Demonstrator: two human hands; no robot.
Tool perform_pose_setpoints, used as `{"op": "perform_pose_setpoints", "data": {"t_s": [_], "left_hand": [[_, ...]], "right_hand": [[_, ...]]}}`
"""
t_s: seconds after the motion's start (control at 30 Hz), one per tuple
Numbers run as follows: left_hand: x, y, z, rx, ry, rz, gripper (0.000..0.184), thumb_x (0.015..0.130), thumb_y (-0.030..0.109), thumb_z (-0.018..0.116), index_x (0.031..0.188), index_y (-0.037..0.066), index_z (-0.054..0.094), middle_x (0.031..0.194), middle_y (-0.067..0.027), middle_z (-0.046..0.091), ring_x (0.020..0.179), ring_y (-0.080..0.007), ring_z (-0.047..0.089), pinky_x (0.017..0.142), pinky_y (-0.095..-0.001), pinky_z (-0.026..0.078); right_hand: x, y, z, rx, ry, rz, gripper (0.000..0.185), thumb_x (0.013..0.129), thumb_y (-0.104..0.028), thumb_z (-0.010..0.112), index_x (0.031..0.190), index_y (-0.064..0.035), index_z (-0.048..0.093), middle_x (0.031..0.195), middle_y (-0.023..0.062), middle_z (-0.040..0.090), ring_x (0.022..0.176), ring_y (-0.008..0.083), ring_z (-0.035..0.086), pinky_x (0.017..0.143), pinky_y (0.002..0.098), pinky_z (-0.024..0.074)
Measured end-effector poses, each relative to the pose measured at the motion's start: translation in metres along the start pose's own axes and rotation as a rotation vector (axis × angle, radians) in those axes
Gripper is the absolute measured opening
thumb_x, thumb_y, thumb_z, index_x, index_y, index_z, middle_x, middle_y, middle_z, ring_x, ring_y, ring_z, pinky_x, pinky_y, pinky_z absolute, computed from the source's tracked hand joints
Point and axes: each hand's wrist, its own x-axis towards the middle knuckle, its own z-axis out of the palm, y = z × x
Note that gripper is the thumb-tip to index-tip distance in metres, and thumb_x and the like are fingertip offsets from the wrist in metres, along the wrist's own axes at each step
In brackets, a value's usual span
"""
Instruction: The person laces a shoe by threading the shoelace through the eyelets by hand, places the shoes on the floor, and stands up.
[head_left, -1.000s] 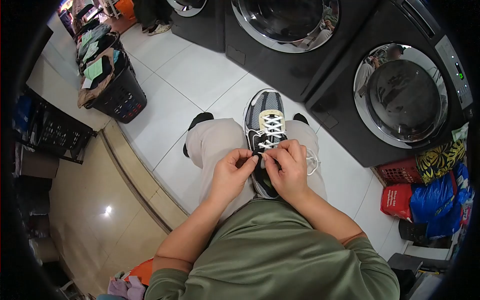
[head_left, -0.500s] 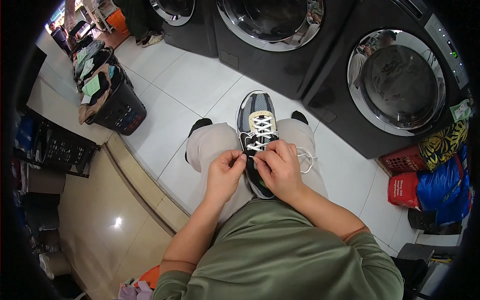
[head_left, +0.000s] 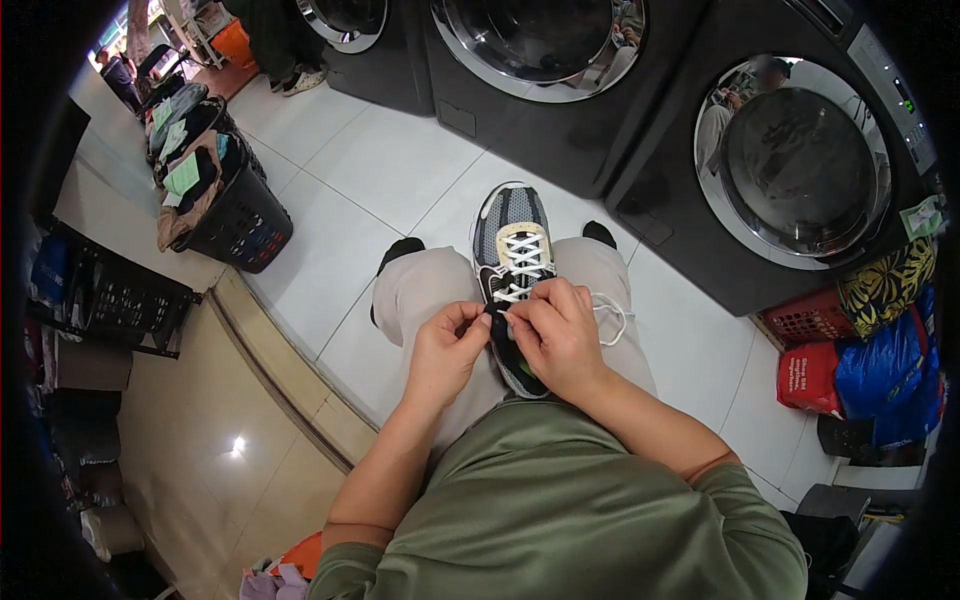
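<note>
In the head view, we have the grey-and-black shoe (head_left: 512,213) between our knees (head_left: 430,285), toe pointing away from us. White lace (head_left: 524,252) crosses its front. Our right hand (head_left: 558,330) pinches a lace end (head_left: 503,313) between thumb and forefinger; a slack length (head_left: 621,325) loops over the right trouser leg (head_left: 600,272). Our left hand (head_left: 447,350) holds thumb and forefinger close together at the shoe's black collar (head_left: 503,347); we cannot tell whether they grip anything.

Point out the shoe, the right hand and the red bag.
Shoe (head_left: 523,257): head view, on its laced middle.
Right hand (head_left: 560,333): head view, back of the hand.
Red bag (head_left: 809,380): head view, its printed side.
</note>
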Motion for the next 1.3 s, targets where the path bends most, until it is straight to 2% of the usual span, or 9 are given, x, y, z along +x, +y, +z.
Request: {"op": "perform_pose_setpoints", "data": {"t_s": [0.2, 0.43, 0.53, 0.7, 0.93, 1.2, 1.3], "left_hand": [[-0.001, 0.003, -0.001, -0.012, -0.019, 0.001, 0.016, 0.099, 0.008, 0.063, 0.108, -0.005, 0.065, 0.096, -0.0037, 0.068, 0.083, -0.0086, 0.061, 0.078, -0.0228, 0.05], [0.002, 0.011, -0.006, -0.11, -0.084, -0.069, 0.013, 0.099, 0.007, 0.062, 0.107, -0.003, 0.065, 0.096, -0.005, 0.069, 0.086, -0.0122, 0.062, 0.083, -0.0271, 0.05], [0.004, 0.01, -0.01, -0.154, -0.105, -0.102, 0.013, 0.099, 0.006, 0.062, 0.108, -0.003, 0.065, 0.098, -0.0043, 0.068, 0.087, -0.0107, 0.061, 0.083, -0.0249, 0.05], [0.001, 0.011, -0.003, -0.148, -0.078, -0.045, 0.013, 0.097, 0.006, 0.065, 0.107, -0.003, 0.064, 0.097, -0.0044, 0.068, 0.086, -0.0112, 0.061, 0.083, -0.0259, 0.05], [-0.006, 0.011, -0.005, -0.11, -0.054, -0.061, 0.013, 0.095, 0.004, 0.067, 0.105, -0.002, 0.064, 0.098, -0.0046, 0.068, 0.086, -0.0113, 0.062, 0.083, -0.0252, 0.05], [-0.001, 0.015, -0.013, -0.214, -0.165, -0.138, 0.011, 0.096, 0.004, 0.066, 0.106, 0.0, 0.063, 0.098, -0.0035, 0.067, 0.087, -0.0112, 0.062, 0.082, -0.0264, 0.051], [0.0, 0.014, -0.014, -0.223, -0.169, -0.151, 0.011, 0.096, 0.004, 0.067, 0.106, 0.0, 0.063, 0.098, -0.0032, 0.066, 0.086, -0.0109, 0.062, 0.082, -0.0265, 0.051]], "right_hand": [[0.001, -0.002, -0.006, -0.013, -0.086, -0.031, 0.016, 0.078, -0.005, 0.076, 0.091, -0.0045, 0.066, 0.092, 0.0084, 0.056, 0.086, 0.026, 0.057, 0.076, 0.0385, 0.0368], [0.0, -0.002, -0.007, 0.044, -0.039, 0.039, 0.018, 0.078, -0.002, 0.074, 0.094, -0.0037, 0.066, 0.096, 0.0104, 0.056, 0.089, 0.0277, 0.056, 0.078, 0.0397, 0.0403], [-0.002, -0.001, -0.005, 0.062, -0.03, 0.066, 0.019, 0.078, -0.001, 0.074, 0.095, -0.0032, 0.067, 0.098, 0.0111, 0.055, 0.09, 0.0282, 0.056, 0.078, 0.0398, 0.0413], [-0.001, 0.0, -0.006, 0.078, -0.041, 0.068, 0.019, 0.078, -0.002, 0.074, 0.095, -0.0031, 0.067, 0.1, 0.0112, 0.055, 0.091, 0.0278, 0.056, 0.078, 0.0392, 0.0416], [-0.001, 0.001, -0.009, 0.072, -0.049, 0.04, 0.016, 0.08, -0.005, 0.074, 0.094, -0.0038, 0.066, 0.097, 0.01, 0.056, 0.089, 0.0268, 0.056, 0.078, 0.0384, 0.0405], [-0.003, -0.002, -0.012, 0.093, -0.099, 0.024, 0.014, 0.082, -0.007, 0.074, 0.093, -0.0046, 0.066, 0.096, 0.0092, 0.056, 0.088, 0.0268, 0.057, 0.079, 0.0389, 0.0395], [-0.002, -0.001, -0.008, 0.059, -0.05, -0.006, 0.019, 0.077, -0.007, 0.079, 0.092, -0.005, 0.068, 0.092, 0.0077, 0.058, 0.084, 0.0233, 0.058, 0.074, 0.0365, 0.0377]]}}
